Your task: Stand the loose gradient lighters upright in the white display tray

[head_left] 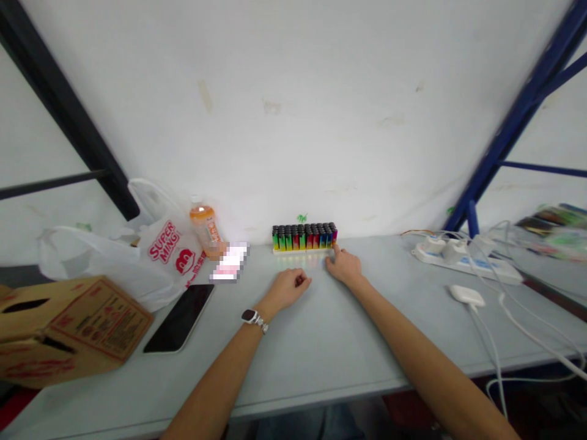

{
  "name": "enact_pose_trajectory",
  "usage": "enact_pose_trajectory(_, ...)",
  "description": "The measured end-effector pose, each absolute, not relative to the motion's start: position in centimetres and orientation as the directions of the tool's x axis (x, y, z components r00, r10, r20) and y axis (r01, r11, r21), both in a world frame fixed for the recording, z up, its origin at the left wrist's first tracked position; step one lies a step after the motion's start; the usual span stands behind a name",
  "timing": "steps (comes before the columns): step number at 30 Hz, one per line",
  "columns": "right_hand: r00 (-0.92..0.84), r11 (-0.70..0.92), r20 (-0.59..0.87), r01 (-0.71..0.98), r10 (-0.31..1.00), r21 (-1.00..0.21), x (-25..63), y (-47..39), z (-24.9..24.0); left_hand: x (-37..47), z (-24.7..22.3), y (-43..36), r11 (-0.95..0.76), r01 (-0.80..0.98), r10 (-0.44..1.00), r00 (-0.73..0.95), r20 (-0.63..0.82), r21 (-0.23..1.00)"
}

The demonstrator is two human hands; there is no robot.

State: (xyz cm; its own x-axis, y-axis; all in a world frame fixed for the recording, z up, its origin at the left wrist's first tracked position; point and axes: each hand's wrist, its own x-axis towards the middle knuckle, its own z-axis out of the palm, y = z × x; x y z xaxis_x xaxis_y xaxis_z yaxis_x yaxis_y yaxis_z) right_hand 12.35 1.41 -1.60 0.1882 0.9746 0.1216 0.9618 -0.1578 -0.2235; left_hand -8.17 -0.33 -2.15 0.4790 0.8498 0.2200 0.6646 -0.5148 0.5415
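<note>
Rows of colourful lighters (302,238) with black tops stand upright, packed together in a shallow pale tray (293,251) by the wall. My right hand (345,266) is at the tray's right end, its index finger stretched toward the last lighter and its thumb apart on the table side. Whether that fingertip touches the lighter or the tray I cannot tell. My left hand (288,288), below a watch (250,315) on the wrist, rests on the table in front of the tray. Its fingers are loosely curled, with nothing visible in them.
On the left are a cardboard box (101,318), a white plastic bag (156,256), an orange drink bottle (206,232), a blurred-out item (230,261) and a dark-screened phone (181,319). A power strip (495,269), a white charger (466,296) and loose cables occupy the right.
</note>
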Motion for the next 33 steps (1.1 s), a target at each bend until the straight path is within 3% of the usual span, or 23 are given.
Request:
enact_pose_trajectory(20,0.108,-0.053,0.182,0.958,0.977,-0.281,12.9,-0.4,-2.2,-8.2,-2.0,-0.4,-0.521,0.661,0.845,0.492,0.212,0.540)
enact_pose_trajectory(23,0.085,-0.026,0.192,0.956,0.978,-0.292,13.3,-0.3,-2.3,-8.0,-2.0,-0.6,-0.587,0.659,0.809,0.491,0.322,0.470)
enact_pose_trajectory(27,0.009,0.053,0.187,0.945,0.982,-0.323,14.4,-0.1,-2.7,-6.5,-0.6,-0.7,-0.664,0.691,0.717,0.478,0.508,0.286)
enact_pose_trajectory(33,-0.114,0.186,0.199,0.901,0.973,-0.393,16.7,-0.1,-3.2,-2.5,2.6,1.5,-0.764,0.635,0.576,0.595,0.560,0.112)
